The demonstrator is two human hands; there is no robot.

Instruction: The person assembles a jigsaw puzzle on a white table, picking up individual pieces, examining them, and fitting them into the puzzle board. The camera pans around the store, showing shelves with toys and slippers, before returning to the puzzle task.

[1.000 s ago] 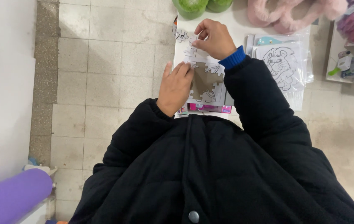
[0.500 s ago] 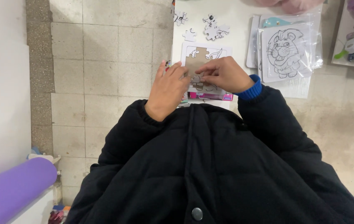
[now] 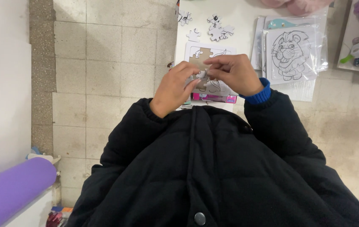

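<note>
1. A small white jigsaw piece [image 3: 202, 75] sits pinched between the fingertips of both hands, held just above the puzzle board [image 3: 207, 69].
2. The puzzle board is a white square tray with a brown cardboard hollow showing where pieces are missing; it lies on the white table [image 3: 238, 17] right in front of the person.
3. The left hand [image 3: 173, 88] curls in from the left, thumb and forefinger closed narrowly on the piece's left edge.
4. The right hand [image 3: 232, 73] comes in from the right, its fingers folded over and nipping the same piece from the other side; the two hands touch at the fingertips.
5. A blue cuff [image 3: 257, 94] shows at the right wrist, below the black padded jacket [image 3: 204, 168] that fills the lower part of the view.
6. Under the near edge of the board a pink strip [image 3: 215, 98] of another flat item sticks out.
7. Loose puzzle pieces [image 3: 215, 29] lie scattered on the table beyond the board, well apart from the hands.
8. To the right of the board lies a clear plastic bag with a lion line drawing [image 3: 291, 52] inside.
9. The floor to the left is pale square tile [image 3: 103, 63].
10. A purple roll [image 3: 13, 189] lies at the lower left corner.
</note>
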